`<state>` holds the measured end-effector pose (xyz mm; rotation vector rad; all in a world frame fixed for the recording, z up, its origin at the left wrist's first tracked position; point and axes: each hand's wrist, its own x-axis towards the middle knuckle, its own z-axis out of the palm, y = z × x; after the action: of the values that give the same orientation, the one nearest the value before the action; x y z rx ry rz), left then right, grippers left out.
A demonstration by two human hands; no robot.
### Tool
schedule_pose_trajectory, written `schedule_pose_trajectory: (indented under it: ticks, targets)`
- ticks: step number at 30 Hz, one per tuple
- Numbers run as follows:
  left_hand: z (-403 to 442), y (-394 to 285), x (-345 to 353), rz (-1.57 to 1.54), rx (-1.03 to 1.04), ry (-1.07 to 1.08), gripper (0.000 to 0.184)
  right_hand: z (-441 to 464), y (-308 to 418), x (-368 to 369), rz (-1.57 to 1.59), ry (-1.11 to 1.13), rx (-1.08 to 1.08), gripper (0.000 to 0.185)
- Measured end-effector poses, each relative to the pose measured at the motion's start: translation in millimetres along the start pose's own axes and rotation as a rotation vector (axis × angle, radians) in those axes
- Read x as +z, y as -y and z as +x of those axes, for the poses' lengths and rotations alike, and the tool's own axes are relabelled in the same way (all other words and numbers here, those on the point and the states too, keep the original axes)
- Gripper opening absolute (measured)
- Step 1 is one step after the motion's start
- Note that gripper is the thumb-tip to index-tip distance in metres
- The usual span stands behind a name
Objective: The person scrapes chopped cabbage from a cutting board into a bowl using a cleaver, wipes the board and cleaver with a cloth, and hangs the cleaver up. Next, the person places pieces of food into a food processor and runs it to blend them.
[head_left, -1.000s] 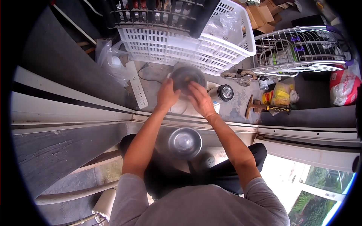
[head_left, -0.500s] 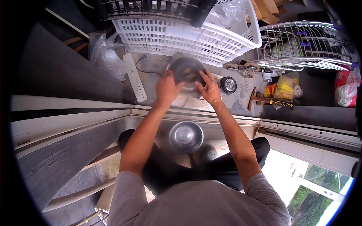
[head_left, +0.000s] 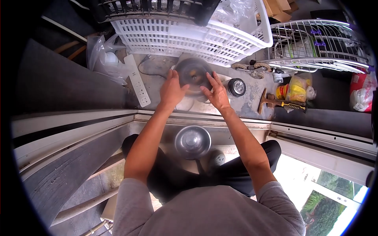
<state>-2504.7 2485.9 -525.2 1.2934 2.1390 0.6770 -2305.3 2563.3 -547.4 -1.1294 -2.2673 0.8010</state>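
Note:
A dark, round, bowl-like thing (head_left: 193, 74) is at the far side of the doorway, its rim smeared and a yellowish-brown patch at its middle. Against its left side rests my left hand (head_left: 172, 91), fingers curved along the rim and thumb over the near edge. My right hand (head_left: 215, 92) holds the opposite side with its fingers somewhat spread. A pale base shows partly beneath and behind it; the rest is hidden. Close to my right hand stands a dark jar with a black-and-silver lid (head_left: 237, 87). Between my knees sits a shiny metal bowl (head_left: 193, 142).
A white power strip (head_left: 138, 82) lies to the left, near a plastic bag (head_left: 106, 61). Behind is a white slatted crate (head_left: 169, 37). To the right are a hammer (head_left: 281, 104), a yellow package (head_left: 297, 90) and a wire rack (head_left: 315, 43). A door track (head_left: 236, 122) crosses in front.
The view has shifted slightly. Both hands stay at the sides of the round thing, with only small finger movement; the bowl between my knees has kept its place.

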Motion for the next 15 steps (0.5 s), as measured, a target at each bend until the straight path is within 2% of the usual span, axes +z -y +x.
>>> schedule_pose_trajectory:
  ticks: [3, 6, 10, 11, 15]
  targets:
    - [-6.3, 0.9, 0.8, 0.025, -0.001, -0.031, 0.083, 6.3, 8.7, -8.2, 0.102, 0.087, 0.12, 0.065]
    - [-6.1, 0.8, 3.8, 0.014, 0.013, -0.046, 0.082, 11.3, -8.3, -0.3, -0.098, 0.06, 0.03, 0.067]
    - [-2.9, 7.3, 7.8, 0.012, 0.046, -0.074, 0.081, 7.1, -8.2, 2.1, -0.123, 0.044, 0.035, 0.066]
    - [-3.5, 6.9, 8.1, 0.02, 0.051, -0.086, 0.081, 6.9, -13.1, 5.2, -0.148, -0.005, -0.043, 0.065]
    - [-6.8, 3.7, 6.7, 0.037, 0.038, -0.09, 0.082, 3.7, -8.6, 5.2, -0.098, -0.031, -0.001, 0.061]
